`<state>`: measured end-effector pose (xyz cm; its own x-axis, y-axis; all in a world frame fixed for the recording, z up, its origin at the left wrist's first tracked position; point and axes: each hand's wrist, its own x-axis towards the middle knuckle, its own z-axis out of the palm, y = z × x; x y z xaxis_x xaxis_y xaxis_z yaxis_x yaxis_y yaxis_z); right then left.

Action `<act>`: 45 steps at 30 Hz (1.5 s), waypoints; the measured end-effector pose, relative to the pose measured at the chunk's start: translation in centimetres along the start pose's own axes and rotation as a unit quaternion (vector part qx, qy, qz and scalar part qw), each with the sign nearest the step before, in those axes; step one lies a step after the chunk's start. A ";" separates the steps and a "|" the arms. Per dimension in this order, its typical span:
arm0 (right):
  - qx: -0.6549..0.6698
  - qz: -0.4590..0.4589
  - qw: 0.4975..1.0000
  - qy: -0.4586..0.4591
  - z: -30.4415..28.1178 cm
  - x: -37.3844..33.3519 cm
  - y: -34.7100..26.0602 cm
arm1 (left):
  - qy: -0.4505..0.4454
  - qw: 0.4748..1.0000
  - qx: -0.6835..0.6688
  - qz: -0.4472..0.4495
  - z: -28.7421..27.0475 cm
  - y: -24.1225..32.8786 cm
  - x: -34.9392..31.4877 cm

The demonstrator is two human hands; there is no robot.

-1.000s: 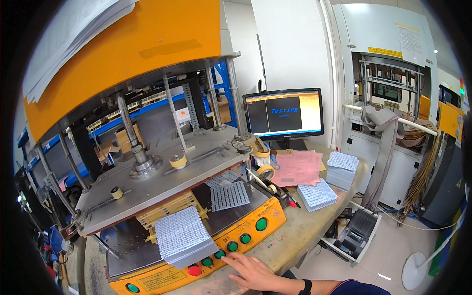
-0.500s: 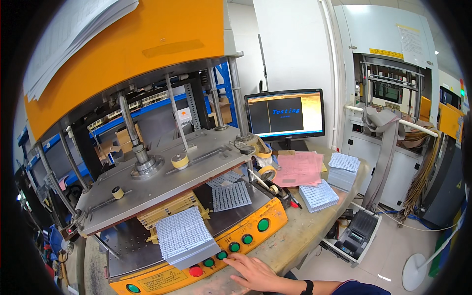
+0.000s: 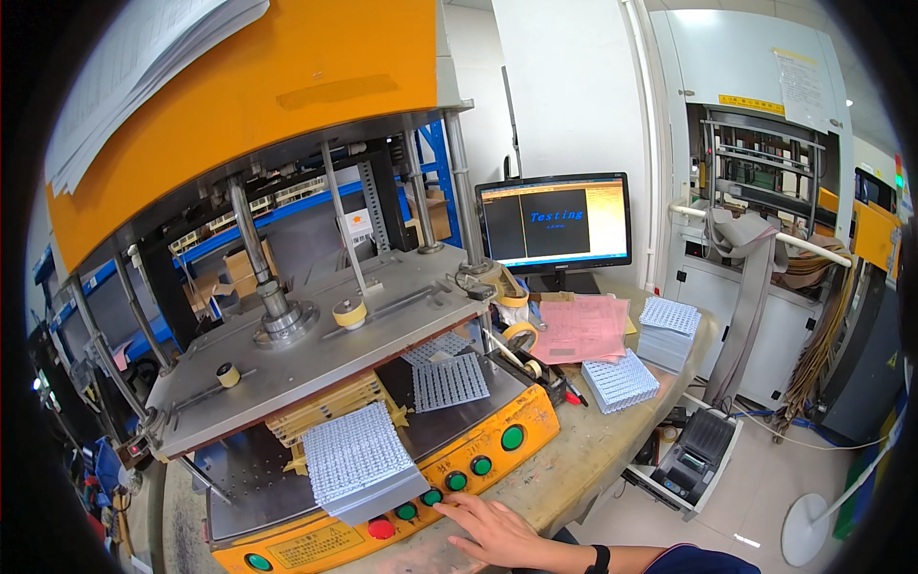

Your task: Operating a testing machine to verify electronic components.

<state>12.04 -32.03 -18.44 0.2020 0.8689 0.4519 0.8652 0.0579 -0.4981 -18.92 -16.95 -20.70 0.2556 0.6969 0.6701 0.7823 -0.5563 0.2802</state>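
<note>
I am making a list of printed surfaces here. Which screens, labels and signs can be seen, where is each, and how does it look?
Monitor: on the bench behind the press, dark screen with orange panels.
Yellow warning label: on the press front edge, long rectangle.
White notice sheet: on the cabinet at right, upright rectangle.
Yellow strip label: on the same cabinet, narrow horizontal.
Pink papers: flat before the monitor.
</note>
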 end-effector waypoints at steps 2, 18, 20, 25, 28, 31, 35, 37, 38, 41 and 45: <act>-0.003 -0.001 1.000 -0.002 -0.1 0.0 0.0 | -0.003 1.000 -0.002 0.002 0.1 -0.3 0.0; -0.003 -0.007 1.000 0.001 -0.1 -0.2 -0.2 | 0.007 0.999 0.029 0.022 0.5 -1.2 -0.5; 0.000 0.000 1.000 -0.007 -0.1 -0.2 -0.3 | 0.002 1.000 0.023 0.016 0.4 -1.1 -0.5; -0.007 -0.015 1.000 0.010 0.1 0.1 0.2 | -0.002 1.000 0.022 0.011 0.6 -1.0 -0.3; 0.005 -0.015 1.000 0.024 -0.2 -0.1 -0.3 | -0.004 1.000 0.028 0.009 0.6 -1.1 -0.4; -0.001 -0.016 1.000 0.026 -0.2 -0.3 -0.3 | -0.005 1.000 0.025 0.005 0.4 -0.9 -0.5; 0.044 0.014 0.994 0.098 0.3 -0.2 -1.0 | -0.008 1.000 0.030 0.003 0.2 -0.6 -0.4; -0.008 -0.018 1.000 0.014 0.1 -0.1 -0.1 | -0.007 0.999 0.032 0.000 0.0 -0.6 -0.4; -0.007 -0.018 1.000 0.014 0.1 -0.1 -0.1 | -0.017 1.000 0.025 0.001 0.0 -0.7 -0.3; 0.009 0.003 1.000 -0.001 0.1 -0.2 0.0 | -0.012 1.000 0.021 0.009 -0.1 -0.3 -0.1; 0.006 0.001 1.000 0.001 0.0 -0.1 -0.1 | -0.007 1.000 0.009 0.008 0.0 -0.3 -0.1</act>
<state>11.96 -32.15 -18.47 0.2056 0.8679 0.4523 0.8592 0.0611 -0.5080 -19.19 -16.85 -20.84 0.2754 0.6945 0.6647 0.7879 -0.5592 0.2578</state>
